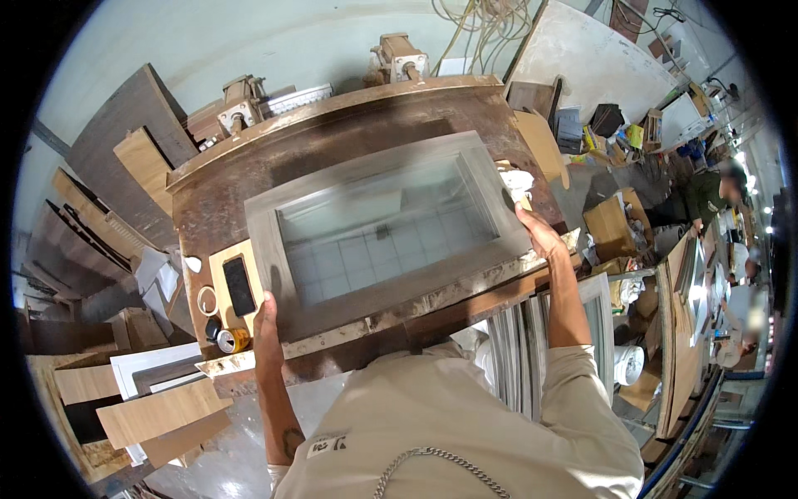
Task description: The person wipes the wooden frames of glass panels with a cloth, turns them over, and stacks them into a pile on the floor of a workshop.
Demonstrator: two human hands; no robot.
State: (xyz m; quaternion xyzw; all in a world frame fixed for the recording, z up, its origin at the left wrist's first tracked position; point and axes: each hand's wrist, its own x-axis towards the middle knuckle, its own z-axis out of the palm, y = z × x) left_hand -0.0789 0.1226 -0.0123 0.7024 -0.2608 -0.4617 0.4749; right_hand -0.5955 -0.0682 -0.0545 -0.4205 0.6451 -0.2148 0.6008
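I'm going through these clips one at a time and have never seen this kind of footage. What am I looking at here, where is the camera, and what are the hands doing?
This is one wide fisheye picture from a camera worn on a person's head, looking down, so straight edges bend near the rim. No machine is involved: the two bare forearms coming up from the bottom are the wearer's own.

Both hands hold a grey-framed glass panel lying flat on a worn brown workbench. The left hand grips its near-left corner; the right hand grips its right edge.

On the bench to the left lie a dark flat block, a tape ring and a small yellow can. Wooden boards lean around; another person stands far right.
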